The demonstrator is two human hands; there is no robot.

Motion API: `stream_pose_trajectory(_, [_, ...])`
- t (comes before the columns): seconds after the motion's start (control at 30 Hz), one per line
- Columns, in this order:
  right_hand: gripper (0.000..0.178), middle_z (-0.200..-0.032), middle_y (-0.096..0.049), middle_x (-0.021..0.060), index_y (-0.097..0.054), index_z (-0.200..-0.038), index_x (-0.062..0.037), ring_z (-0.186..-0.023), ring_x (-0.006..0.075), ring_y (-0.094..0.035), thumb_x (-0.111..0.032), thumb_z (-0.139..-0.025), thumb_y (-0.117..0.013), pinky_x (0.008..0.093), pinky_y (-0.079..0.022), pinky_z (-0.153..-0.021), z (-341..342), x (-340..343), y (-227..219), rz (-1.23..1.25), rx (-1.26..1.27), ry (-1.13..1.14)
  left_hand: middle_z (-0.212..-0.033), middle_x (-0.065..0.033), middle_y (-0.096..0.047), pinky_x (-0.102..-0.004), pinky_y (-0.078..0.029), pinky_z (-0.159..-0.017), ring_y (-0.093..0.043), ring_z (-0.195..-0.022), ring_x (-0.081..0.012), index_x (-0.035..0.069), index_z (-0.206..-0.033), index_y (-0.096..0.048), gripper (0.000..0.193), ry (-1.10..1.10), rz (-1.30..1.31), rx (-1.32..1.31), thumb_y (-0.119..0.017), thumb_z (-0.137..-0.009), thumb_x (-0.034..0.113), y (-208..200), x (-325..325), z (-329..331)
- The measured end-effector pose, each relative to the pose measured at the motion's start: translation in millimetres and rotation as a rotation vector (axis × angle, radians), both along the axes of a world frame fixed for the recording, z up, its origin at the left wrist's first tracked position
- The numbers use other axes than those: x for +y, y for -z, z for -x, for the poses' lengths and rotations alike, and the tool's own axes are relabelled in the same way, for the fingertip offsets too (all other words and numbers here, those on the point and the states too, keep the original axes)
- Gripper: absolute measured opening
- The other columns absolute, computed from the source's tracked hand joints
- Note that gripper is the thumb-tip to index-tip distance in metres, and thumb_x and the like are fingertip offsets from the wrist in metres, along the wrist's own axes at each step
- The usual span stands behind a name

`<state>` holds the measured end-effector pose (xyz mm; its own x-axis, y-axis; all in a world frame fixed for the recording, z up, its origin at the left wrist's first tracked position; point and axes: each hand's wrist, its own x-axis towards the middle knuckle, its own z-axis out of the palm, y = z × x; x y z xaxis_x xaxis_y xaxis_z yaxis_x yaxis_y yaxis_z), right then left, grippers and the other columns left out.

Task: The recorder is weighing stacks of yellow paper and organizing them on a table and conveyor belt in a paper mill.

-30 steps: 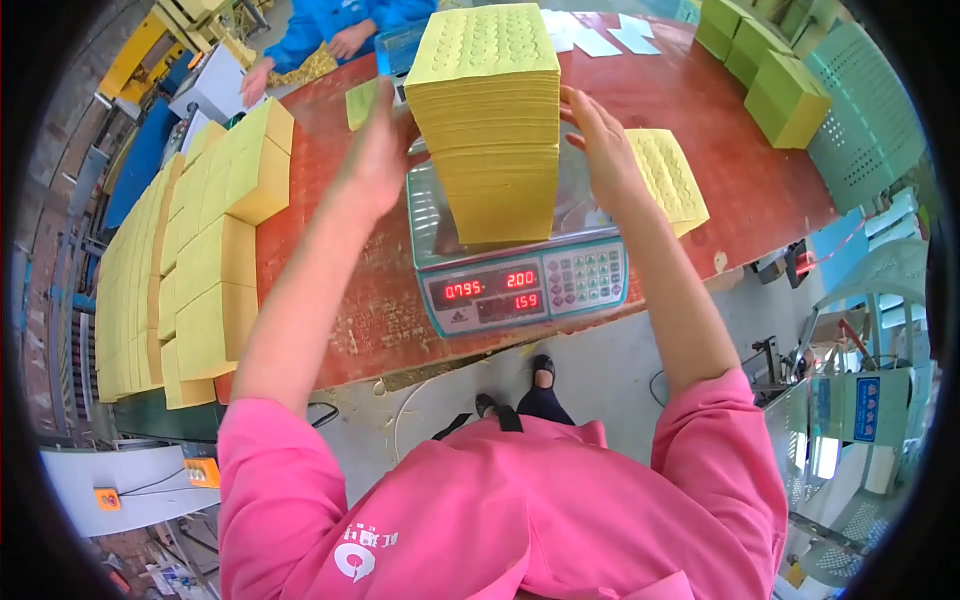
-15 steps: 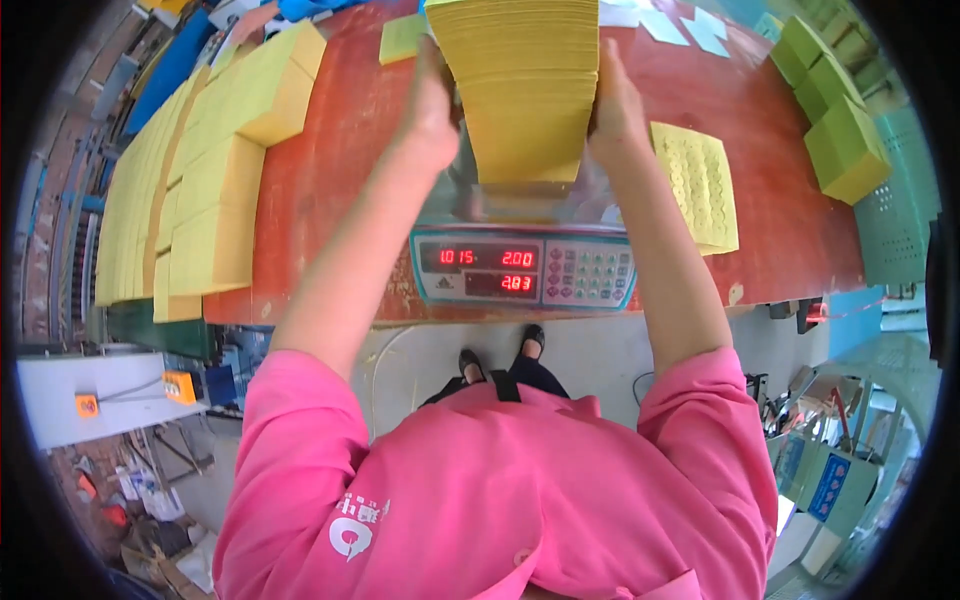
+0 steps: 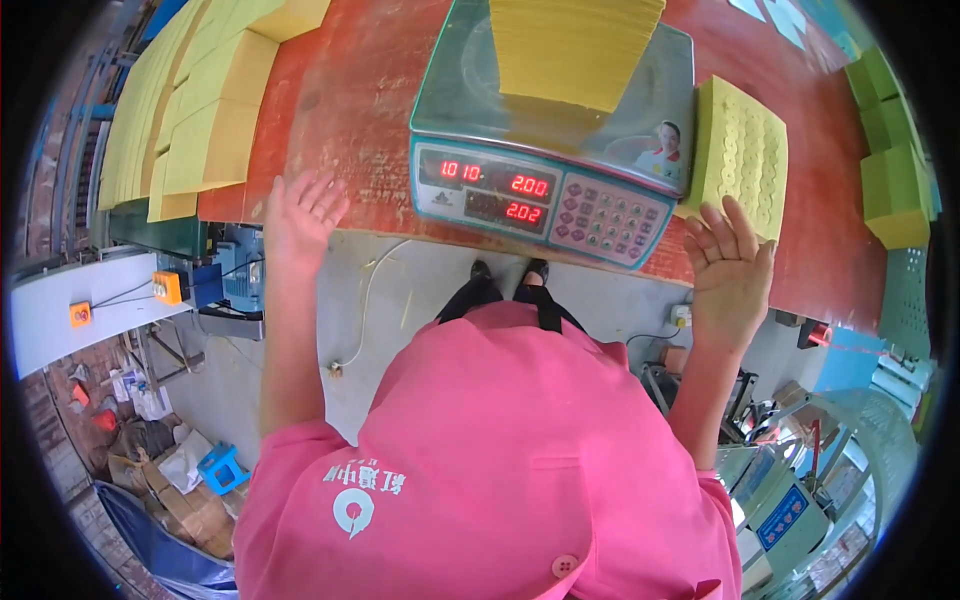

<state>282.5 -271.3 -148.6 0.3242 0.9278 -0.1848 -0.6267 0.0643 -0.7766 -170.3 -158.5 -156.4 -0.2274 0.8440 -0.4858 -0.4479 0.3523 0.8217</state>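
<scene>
A tall stack of yellow paper sheets stands on the metal pan of a teal digital scale, whose red digits are lit. Both my hands are off the stack and hold nothing. My left hand, palm up with fingers apart, hovers by the front edge of the red table, left of the scale. To the scale's right, my right hand is raised, fingers spread. Just beyond its fingertips lies a yellow pad with rows of embossed or cut round shapes.
Yellow paper stacks line the table's left side. More yellow-green blocks stand at the far right. Below left is a white bench with orange switch boxes; a blue stool sits on the floor. A green machine stands lower right.
Both hands have let go of the paper stack and drawn back toward me, spreading apart. The stack stays on the scale. The view has shifted, and the scale's lit reading differs slightly.
</scene>
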Motion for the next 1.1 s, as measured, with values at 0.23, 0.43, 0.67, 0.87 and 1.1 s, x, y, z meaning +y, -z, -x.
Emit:
stream_pose_trajectory(0.23, [0.062, -0.117, -0.063, 0.0185, -0.046, -0.135, 0.0062, -0.105, 0.0289, -0.060, -0.044, -0.104, -0.026, 0.0411, -0.045, -0.096, 6.1, 5.5, -9.1, -0.071, -0.005, -0.054, -0.143, -0.0261, -0.039, -0.0490, -0.041, -0.106, -0.046, -0.128, -0.0371, -0.007, -0.142, -0.028, 0.066, 0.136, -0.078, -0.001, -0.039, -0.102, 0.045, -13.8, 15.9, -28.1])
stream_pose_trajectory(0.43, [0.058, -0.113, -0.063, 0.0197, -0.049, -0.130, 0.0073, -0.100, 0.0281, -0.060, -0.041, -0.104, -0.028, 0.0409, -0.046, -0.094, 10.0, -1.9, -0.8, -0.035, 0.019, -0.007, -0.141, -0.0252, -0.043, -0.0473, -0.042, -0.103, -0.048, -0.127, -0.0357, -0.005, -0.142, -0.032, 0.063, 0.231, -0.110, -0.004, -0.037, -0.102, 0.045, -25.8, 39.7, -37.0])
stream_pose_trajectory(0.67, [0.056, -0.110, -0.064, 0.0203, -0.051, -0.126, 0.0073, -0.099, 0.0284, -0.060, -0.040, -0.104, -0.031, 0.0402, -0.047, -0.093, 25.0, 0.7, -2.6, -0.031, 0.012, 0.039, -0.139, -0.0240, -0.046, -0.0457, -0.041, -0.104, -0.050, -0.125, -0.0336, -0.005, -0.137, -0.039, 0.059, 0.333, -0.154, 0.001, -0.034, -0.103, 0.043, -46.0, 66.3, -48.6])
stream_pose_trajectory(0.87, [0.052, -0.099, -0.065, 0.0153, -0.056, -0.118, 0.0045, -0.092, 0.0242, -0.061, -0.040, -0.104, -0.033, 0.0384, -0.047, -0.088, 43.3, -10.4, -9.7, -0.032, -0.048, 0.235, -0.123, -0.0193, -0.061, -0.0424, -0.045, -0.099, -0.058, -0.115, -0.0280, -0.006, -0.126, -0.052, 0.057, 0.574, -0.307, 0.018, -0.038, -0.102, 0.043, -73.8, 62.4, -79.3])
stream_pose_trajectory(1.1, [0.045, -0.093, -0.066, 0.0136, -0.059, -0.114, 0.0048, -0.086, 0.0246, -0.063, -0.034, -0.103, -0.038, 0.0379, -0.048, -0.081, 38.0, -46.9, 6.2, -0.012, 0.046, 0.302, -0.110, -0.0120, -0.067, -0.0330, -0.048, -0.092, -0.064, -0.103, -0.0195, -0.002, -0.112, -0.062, 0.035, 1.098, -0.509, 0.213, -0.050, -0.099, 0.028, -82.3, 14.7, -169.8])
